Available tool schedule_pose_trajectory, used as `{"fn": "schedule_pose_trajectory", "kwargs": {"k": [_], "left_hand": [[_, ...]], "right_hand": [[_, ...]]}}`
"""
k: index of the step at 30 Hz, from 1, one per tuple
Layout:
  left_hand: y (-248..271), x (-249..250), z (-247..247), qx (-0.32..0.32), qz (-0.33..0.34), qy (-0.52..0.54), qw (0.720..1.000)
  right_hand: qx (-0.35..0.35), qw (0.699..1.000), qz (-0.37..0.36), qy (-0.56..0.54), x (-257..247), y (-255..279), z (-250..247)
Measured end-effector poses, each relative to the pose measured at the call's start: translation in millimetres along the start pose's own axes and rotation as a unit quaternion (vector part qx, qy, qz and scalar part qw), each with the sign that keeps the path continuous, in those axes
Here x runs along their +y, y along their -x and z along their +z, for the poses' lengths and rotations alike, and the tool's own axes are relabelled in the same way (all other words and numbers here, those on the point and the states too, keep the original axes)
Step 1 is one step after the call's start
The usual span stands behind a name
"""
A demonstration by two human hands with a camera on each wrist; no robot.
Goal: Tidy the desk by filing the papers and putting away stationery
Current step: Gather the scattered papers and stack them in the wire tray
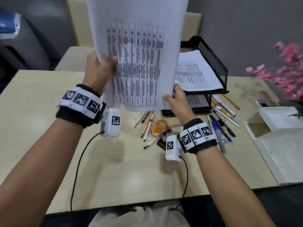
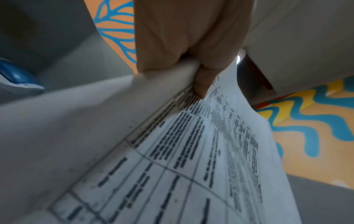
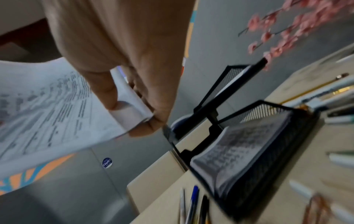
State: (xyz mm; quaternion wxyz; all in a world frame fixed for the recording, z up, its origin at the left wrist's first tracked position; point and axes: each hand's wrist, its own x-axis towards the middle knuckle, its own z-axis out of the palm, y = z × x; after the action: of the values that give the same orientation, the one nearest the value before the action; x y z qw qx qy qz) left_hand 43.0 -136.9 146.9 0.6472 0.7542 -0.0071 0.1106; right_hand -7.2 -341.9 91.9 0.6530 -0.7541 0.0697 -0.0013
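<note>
**Filing step: sheaf in the air, tray is next**

Both my hands are on the printed papers [image 1: 137, 63], held upright above the desk [image 1: 49, 128]. My left hand [image 1: 98, 69] pinches the left edge, thumb on the printed face, fingers behind. My right hand [image 1: 177, 99] pinches the bottom right corner; the right wrist view shows the corner curled over between thumb and fingers. More than one sheet, going by the edge thickness in that view; count unclear.

Target, as I judge it: the black mesh tray [image 1: 218, 63], two-tier, just right of the sheaf. Both tiers already hold printed sheets, and the top stack [image 1: 195, 71] overhangs the front a little.

Next move, as I judge it:
- tip the sheaf flat, printed side up
- swing it right, over the front lip of the tray
- lay it square on a tier without knocking the stack already there
- release the right corner last, since the curl may spring

Still untouched: pens and pencils [image 1: 219, 115] scattered by the tray, more [image 1: 147, 123] nearer the middle beside an orange clump [image 1: 158, 126] I cannot identify. A white box [image 1: 278, 117] sits open at far right, likely where the stationery goes
</note>
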Motion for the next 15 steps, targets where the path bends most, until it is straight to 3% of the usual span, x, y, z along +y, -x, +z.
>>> {"fn": "schedule_pose_trajectory", "kwargs": {"k": [3, 6, 8, 12, 15], "left_hand": [[-29.0, 22.9, 59.1, 0.016, -0.054, 0.041, 0.998], [-41.9, 28.5, 111.0, -0.032, -0.120, 0.065, 0.990], [-42.2, 25.8, 147.0, -0.046, -0.136, 0.015, 0.990], [-40.8, 11.1, 205.5, -0.048, -0.093, -0.085, 0.991], [-42.8, -1.4, 229.5, -0.067, -0.097, -0.218, 0.969]], "right_hand": [[0.060, 0.997, -0.037, 0.041, -7.9, -21.4, -55.9], [0.157, 0.982, -0.057, 0.088, -11.1, -50.2, -111.6], [0.185, 0.976, -0.044, 0.105, -13.8, -69.9, -147.9], [0.142, 0.970, 0.017, 0.198, -8.1, -106.8, -184.1], [0.091, 0.942, 0.046, 0.320, -2.1, -121.3, -189.3]]}}
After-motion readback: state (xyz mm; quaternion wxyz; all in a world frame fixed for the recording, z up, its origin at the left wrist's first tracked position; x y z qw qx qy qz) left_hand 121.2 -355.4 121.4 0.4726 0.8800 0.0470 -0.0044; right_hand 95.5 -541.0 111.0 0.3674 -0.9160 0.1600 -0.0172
